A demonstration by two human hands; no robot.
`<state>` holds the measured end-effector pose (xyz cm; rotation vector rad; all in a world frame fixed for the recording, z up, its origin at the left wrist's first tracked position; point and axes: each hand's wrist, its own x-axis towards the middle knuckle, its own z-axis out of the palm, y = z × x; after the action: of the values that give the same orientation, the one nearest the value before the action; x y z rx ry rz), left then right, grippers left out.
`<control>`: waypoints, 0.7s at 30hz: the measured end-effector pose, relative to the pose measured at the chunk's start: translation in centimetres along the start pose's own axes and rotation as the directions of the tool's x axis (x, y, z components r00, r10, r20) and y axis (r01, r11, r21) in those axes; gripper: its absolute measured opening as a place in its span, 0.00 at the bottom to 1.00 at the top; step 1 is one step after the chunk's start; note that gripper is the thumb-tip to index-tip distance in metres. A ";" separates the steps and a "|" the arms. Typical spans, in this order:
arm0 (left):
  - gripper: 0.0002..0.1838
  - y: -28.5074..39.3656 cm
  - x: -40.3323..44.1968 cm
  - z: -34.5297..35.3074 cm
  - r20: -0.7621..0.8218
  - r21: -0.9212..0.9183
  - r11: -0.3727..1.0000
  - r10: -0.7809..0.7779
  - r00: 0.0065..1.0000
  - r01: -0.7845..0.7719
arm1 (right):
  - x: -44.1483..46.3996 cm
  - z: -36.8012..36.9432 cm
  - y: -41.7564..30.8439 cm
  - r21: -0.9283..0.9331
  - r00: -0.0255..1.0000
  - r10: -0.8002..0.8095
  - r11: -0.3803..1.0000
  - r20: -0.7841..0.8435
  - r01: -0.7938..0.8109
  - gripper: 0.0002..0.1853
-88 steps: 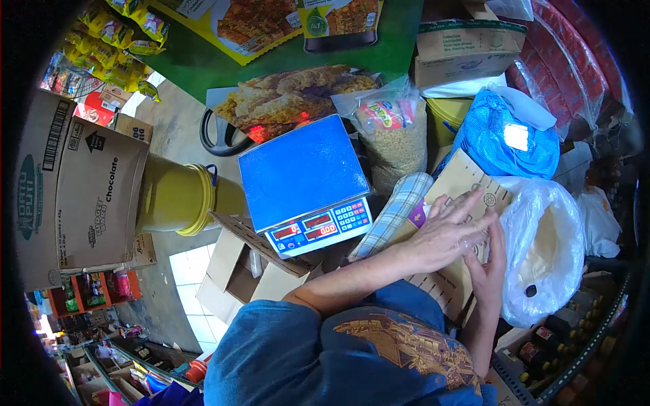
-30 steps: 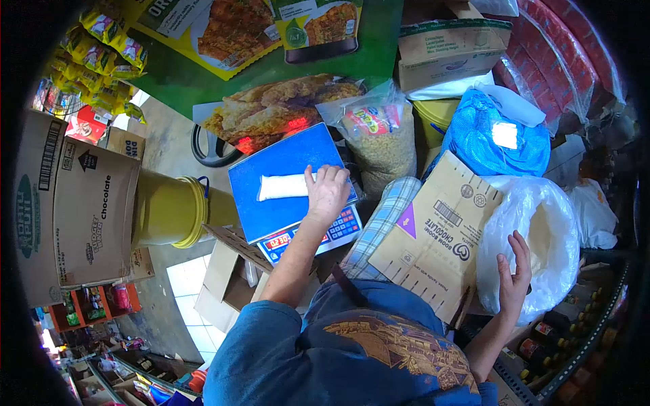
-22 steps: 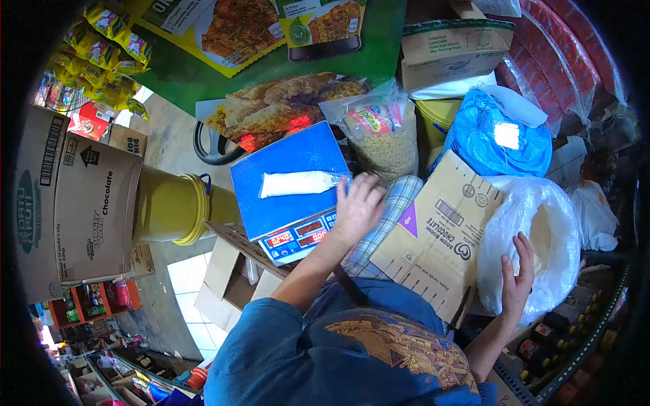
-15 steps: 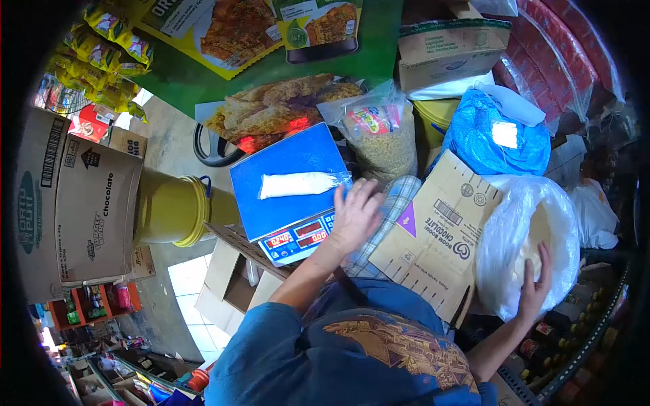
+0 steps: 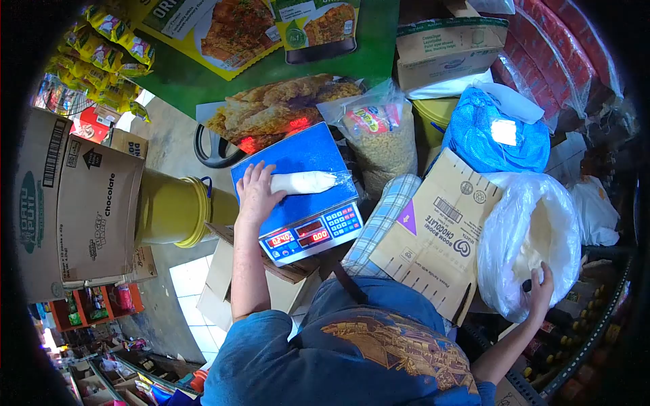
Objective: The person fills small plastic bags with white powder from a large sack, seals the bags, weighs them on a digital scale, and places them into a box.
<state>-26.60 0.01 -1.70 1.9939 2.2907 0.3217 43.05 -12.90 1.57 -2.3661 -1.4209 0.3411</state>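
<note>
On the blue plate of the scale [image 5: 305, 152] lies a long pouch of white contents [image 5: 306, 182], its twisted clear end toward the right edge. My left hand [image 5: 255, 194] is over the plate's left part with fingers spread, touching or beside the pouch's left end. The lit display shows what looks like 0.240. Far to the right, my right hand [image 5: 540, 289] is at the near rim of an open clear plastic sack [image 5: 497, 254] with pale contents. Its fingers are apart, close beside a small black knob [image 5: 527, 285].
A flattened chocolate carton [image 5: 433, 237] lies between scale and sack, over plaid cloth [image 5: 382, 220]. Behind stand a bag of pellets [image 5: 382, 145] and a blue mesh bag [image 5: 497, 139]. An open box [image 5: 223, 274], yellow bucket [image 5: 172, 206] and stacked cartons [image 5: 98, 203] are left.
My left hand has moved from the scale's right edge to the pouch's left end. The pouch has shifted slightly. My right hand has come down to the sack's near rim, beside the black knob.
</note>
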 end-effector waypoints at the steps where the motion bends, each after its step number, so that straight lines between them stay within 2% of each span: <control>1: 0.37 0.0 -0.3 -0.4 0.077 0.038 0.999 -0.017 0.997 0.014 | 0.2 0.4 0.6 -0.045 0.997 0.047 0.998 0.061 -0.045 0.22; 2: 0.38 -0.1 -0.6 -0.5 0.153 0.077 0.997 -0.036 0.988 0.024 | 0.4 0.8 1.2 -0.039 0.996 0.062 0.997 0.070 -0.060 0.22; 8: 0.40 -1.6 -0.4 1.7 0.156 0.095 0.994 0.035 0.987 -0.050 | 0.3 1.4 0.1 0.006 0.997 0.045 0.999 0.065 -0.046 0.22; 12: 0.39 -1.4 0.3 0.9 0.199 0.105 0.993 0.022 0.980 -0.043 | 0.4 2.1 1.3 0.032 0.995 0.040 0.999 0.091 -0.043 0.24; 15: 0.39 -2.0 0.6 0.6 0.210 0.121 0.992 0.011 0.978 -0.037 | 0.3 2.6 1.8 0.142 0.992 0.085 0.985 0.098 -0.099 0.24; 17: 0.39 -2.9 0.8 0.9 0.200 0.166 0.986 -0.039 0.979 0.005 | 0.1 2.1 0.7 0.104 0.990 0.073 0.991 0.124 -0.086 0.24; 19: 0.41 -3.4 0.8 0.6 0.166 0.181 0.983 -0.021 0.986 -0.009 | 0.2 1.9 0.3 0.100 0.987 0.080 0.991 0.137 -0.094 0.25; 21: 0.43 -3.9 0.8 0.1 0.056 0.217 0.975 -0.057 0.997 0.043 | 0.3 1.7 -0.1 0.095 0.984 0.086 0.990 0.154 -0.101 0.25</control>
<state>-30.43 0.36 -2.61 2.0028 2.4236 0.0069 42.48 -12.28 0.08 -2.3708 -1.3238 0.6139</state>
